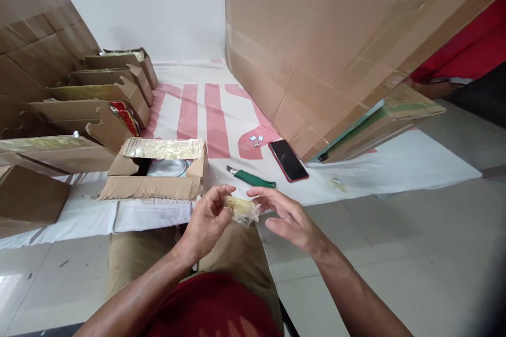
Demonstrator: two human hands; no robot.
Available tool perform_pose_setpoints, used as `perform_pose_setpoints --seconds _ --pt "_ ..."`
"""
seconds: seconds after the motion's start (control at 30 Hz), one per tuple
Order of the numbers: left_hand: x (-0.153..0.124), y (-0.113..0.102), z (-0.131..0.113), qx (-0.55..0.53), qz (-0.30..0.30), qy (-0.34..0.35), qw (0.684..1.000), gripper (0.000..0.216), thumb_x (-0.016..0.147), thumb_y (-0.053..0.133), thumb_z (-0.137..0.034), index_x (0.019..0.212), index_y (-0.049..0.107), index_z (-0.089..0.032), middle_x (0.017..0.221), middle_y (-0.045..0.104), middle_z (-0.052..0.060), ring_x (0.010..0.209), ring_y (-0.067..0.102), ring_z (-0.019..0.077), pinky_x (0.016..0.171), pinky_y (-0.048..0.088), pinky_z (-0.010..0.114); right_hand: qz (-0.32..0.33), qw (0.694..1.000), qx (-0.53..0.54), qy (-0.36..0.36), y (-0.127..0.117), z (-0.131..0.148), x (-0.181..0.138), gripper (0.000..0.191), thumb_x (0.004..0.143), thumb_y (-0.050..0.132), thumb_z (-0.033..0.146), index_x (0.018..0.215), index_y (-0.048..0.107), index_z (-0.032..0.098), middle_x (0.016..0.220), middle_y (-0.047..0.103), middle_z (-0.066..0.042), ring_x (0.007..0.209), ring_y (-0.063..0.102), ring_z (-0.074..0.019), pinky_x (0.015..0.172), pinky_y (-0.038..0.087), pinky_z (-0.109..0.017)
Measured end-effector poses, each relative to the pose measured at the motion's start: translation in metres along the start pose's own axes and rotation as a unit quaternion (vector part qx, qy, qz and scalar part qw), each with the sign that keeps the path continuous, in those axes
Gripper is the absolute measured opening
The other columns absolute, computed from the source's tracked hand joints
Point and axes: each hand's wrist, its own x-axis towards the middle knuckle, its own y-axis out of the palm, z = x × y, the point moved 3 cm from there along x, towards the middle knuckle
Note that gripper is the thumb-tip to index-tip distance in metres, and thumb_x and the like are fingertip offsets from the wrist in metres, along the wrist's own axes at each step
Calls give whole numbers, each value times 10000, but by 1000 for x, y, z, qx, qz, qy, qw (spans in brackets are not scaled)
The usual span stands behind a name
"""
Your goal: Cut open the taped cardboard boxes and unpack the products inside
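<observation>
My left hand point(207, 216) pinches a crumpled wad of yellowish clear tape point(242, 208) just above my knees. My right hand point(286, 215) is beside it with fingers stretched out, fingertips touching the wad's right end. Directly beyond my left hand lies an opened small cardboard box point(158, 171) with tape along its flap and something white inside. A green-handled utility knife point(250, 177) lies on the white and pink sheet point(205, 116) just past my hands.
A red-edged phone point(288, 159) and a few small squares point(256, 139) lie beyond the knife. Several open boxes point(106, 97) line the left. A large flattened carton point(316, 47) leans at the right, with a person in red point(466, 52) behind it.
</observation>
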Motion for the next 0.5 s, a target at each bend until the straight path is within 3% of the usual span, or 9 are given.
perform_pose_setpoints --seconds 0.1,0.17,0.23,0.37,0.43,0.5 --pt "-4 7 2 45 17 25 999 340 727 760 -260 1060 705 -218 899 682 29 773 624 151 721 515 266 -74 993 -80 42 2 -7 -3 106 888 652 283 892 706 192 803 685 -10 745 613 -148 709 484 -253" --pt "-6 10 6 49 41 12 998 303 747 773 -311 1024 701 -214 883 688 33 740 637 157 693 530 274 -117 986 -112 44 3 -9 -9 185 900 606 257 731 638 190 672 604 19 649 535 -123 641 423 -241" --pt "-3 12 13 65 55 -5 996 222 779 761 -356 928 686 -209 740 660 8 632 610 147 612 513 264 -119 986 -96 65 2 -11 -18 184 904 598 273 749 643 186 677 602 20 643 527 -120 609 399 -232" --pt "5 25 30 76 60 -33 995 223 790 738 -408 789 637 -210 539 585 -27 508 564 145 533 468 256 -82 991 -35 104 1 -12 -41 282 946 583 358 1148 684 190 913 712 -23 844 649 -164 715 497 -241" --pt "6 38 39 71 81 -51 993 235 798 729 -422 796 644 -203 531 589 -24 516 572 147 555 474 259 -121 985 -64 103 -7 -15 -50 264 953 561 355 1121 685 195 959 734 -38 889 673 -177 795 525 -265" --pt "1 51 47 58 102 -64 991 250 846 682 -428 927 693 -192 648 671 5 580 606 148 609 499 268 -183 970 -119 109 -28 -20 -61 233 955 531 363 954 705 207 887 745 -35 827 684 -181 784 537 -275"
